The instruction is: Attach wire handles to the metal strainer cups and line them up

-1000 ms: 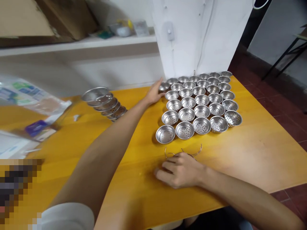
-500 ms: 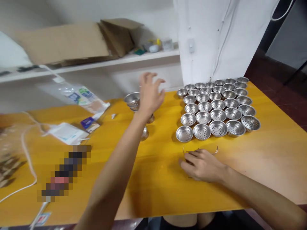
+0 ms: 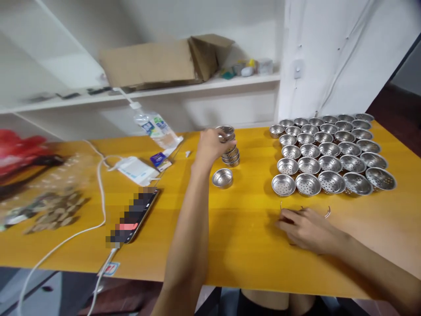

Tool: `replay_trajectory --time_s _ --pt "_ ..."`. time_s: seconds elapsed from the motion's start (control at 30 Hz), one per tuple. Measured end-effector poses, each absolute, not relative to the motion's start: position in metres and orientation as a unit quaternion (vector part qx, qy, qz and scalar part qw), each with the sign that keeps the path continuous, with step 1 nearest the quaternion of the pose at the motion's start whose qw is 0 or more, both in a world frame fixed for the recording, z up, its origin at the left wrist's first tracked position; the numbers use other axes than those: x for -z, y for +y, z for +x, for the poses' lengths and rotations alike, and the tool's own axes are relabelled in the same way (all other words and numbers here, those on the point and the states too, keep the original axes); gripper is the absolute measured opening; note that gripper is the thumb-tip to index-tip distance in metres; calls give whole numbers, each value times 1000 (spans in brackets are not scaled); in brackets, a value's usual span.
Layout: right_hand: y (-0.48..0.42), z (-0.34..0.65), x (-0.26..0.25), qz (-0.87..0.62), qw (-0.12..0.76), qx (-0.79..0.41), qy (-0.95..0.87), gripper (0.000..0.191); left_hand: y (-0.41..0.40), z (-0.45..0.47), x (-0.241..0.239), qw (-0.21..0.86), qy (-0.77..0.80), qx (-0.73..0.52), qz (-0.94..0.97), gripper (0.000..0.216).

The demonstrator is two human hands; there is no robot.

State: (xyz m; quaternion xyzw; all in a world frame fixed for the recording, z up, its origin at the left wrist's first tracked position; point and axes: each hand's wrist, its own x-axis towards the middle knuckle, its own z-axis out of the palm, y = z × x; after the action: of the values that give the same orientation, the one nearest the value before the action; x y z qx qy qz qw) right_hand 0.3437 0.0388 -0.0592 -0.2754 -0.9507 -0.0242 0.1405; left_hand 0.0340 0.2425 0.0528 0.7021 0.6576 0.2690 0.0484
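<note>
A stack of perforated metal cups (image 3: 231, 157) stands on the table in the head view, and my left hand (image 3: 213, 145) is at its top. Its fingers are closed around the rim of the uppermost cup (image 3: 225, 131). Just in front of the stack sits a single metal cup (image 3: 222, 178). My right hand (image 3: 304, 228) rests low over the table, fingers curled on a thin wire piece (image 3: 328, 212) whose curved ends poke out past the hand. Most of that wire piece is hidden underneath. Close rows of perforated cups (image 3: 308, 184) lie beyond the right hand.
On the left are a phone (image 3: 143, 215), a white box with cables (image 3: 137, 171), a purple packet (image 3: 160, 160), a tilted plastic bottle (image 3: 158, 130) and a heap of small brown pieces (image 3: 59, 210). A cardboard box (image 3: 151, 63) sits on the wall shelf (image 3: 256, 80).
My left hand has come down from above the stack and closed on its top cup. My right hand stays at the wire piece. The camera has turned left, so everything appears farther right.
</note>
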Motion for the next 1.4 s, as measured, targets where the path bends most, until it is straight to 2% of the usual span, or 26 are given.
replay_trajectory --time_s 0.17,0.3,0.5,0.57,0.7,0.83,0.97,1.1,1.2,1.4 --pt "45 355 50 -296 202 99 -928 13 244 31 -49 32 635 -314 705 32" --pt "46 363 41 -330 199 129 -914 13 246 31 -47 28 627 -354 693 31" --pt "43 354 51 -386 171 60 -905 4 241 36 -48 47 660 -338 670 35" --pt "40 351 57 -411 172 32 -895 8 246 33 -43 52 655 -352 667 39" --pt "37 349 64 -421 169 -31 -890 22 257 26 -40 27 593 -442 673 51" --pt "37 348 60 -402 172 -6 -899 16 233 50 -56 7 502 -533 681 67" --pt "40 347 53 -377 227 15 -898 16 170 89 -41 55 419 -569 705 71" --pt "42 350 47 -357 250 17 -900 21 121 92 22 145 344 -525 765 82" --pt "43 353 45 -354 234 -8 -905 22 104 81 59 219 329 -541 742 78" --pt "46 355 45 -351 231 -35 -907 21 94 88 63 331 292 -538 718 73"
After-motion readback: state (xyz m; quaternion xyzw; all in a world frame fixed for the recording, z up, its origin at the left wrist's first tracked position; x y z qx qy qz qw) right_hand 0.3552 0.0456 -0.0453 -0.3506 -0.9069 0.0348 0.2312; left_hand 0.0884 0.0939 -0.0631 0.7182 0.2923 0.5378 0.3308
